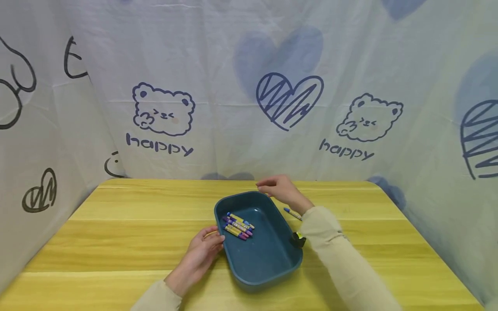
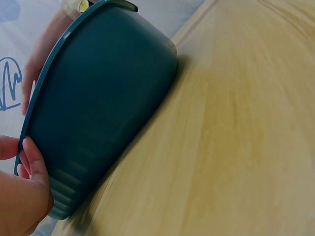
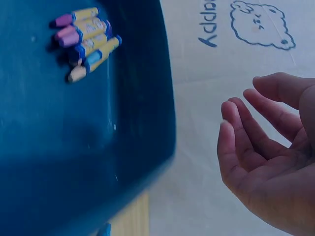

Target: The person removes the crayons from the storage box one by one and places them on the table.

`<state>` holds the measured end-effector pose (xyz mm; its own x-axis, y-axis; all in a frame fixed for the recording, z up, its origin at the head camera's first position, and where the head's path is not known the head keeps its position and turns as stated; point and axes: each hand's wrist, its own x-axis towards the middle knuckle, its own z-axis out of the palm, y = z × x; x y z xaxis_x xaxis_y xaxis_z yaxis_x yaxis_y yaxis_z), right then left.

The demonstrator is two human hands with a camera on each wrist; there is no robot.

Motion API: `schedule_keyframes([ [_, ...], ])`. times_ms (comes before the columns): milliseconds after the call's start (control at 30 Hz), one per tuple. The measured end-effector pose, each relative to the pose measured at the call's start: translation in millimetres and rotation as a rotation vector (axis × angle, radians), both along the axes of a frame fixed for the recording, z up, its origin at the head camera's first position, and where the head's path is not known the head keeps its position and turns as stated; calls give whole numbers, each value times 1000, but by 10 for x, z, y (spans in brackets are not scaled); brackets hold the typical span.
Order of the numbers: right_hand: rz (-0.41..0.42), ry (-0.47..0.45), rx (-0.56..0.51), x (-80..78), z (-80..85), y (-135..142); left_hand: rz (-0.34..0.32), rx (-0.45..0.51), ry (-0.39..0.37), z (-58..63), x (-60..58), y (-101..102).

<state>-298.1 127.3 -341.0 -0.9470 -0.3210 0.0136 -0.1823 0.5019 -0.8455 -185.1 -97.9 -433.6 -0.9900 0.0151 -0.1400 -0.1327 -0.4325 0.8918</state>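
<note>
A dark teal plastic bin point(image 1: 268, 258) with rounded corners stands at the middle of the table. My left hand point(image 1: 203, 249) grips its left side, thumb over the rim and fingers against the outer wall; in the left wrist view that hand point(image 2: 24, 191) pinches the rim. Several crayons point(image 1: 238, 226) with yellow wrappers and purple, pink and blue parts lie bunched inside, toward the left wall. My right hand point(image 1: 283, 190) is above the bin's far right corner, holding nothing. Its fingers bend loosely in the right wrist view, where the hand point(image 3: 270, 142) is apart from the bin wall.
One blue-tipped crayon point(image 1: 292, 214) lies on the wooden table point(image 1: 128, 229) right of the bin, partly hidden by the right sleeve point(image 1: 330, 237). A small black item point(image 1: 298, 240) with a yellow-green patch shows beside that sleeve. Printed cloth point(image 1: 225, 142) hangs behind the table.
</note>
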Motion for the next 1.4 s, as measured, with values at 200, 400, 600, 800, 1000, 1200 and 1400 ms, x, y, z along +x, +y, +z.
schedule_keyframes([
  [200,22,-24,-46,-32,-117,-231,5,9,-5,12,0,7],
  [400,41,-57,-84,-47,-275,-371,-1,6,3,19,4,17],
  [600,31,-82,-113,-62,-424,-431,-3,2,3,18,-5,37],
  [800,-4,-108,-91,-72,-565,-452,-8,2,-6,12,-5,41],
  [1000,7,-124,-61,-93,-629,-477,-3,-7,1,10,-4,18],
  [1200,18,-128,-37,-122,-677,-486,3,-8,-17,24,-4,9],
  [1400,51,-125,1,-125,-697,-482,1,-8,-19,29,-11,-2],
])
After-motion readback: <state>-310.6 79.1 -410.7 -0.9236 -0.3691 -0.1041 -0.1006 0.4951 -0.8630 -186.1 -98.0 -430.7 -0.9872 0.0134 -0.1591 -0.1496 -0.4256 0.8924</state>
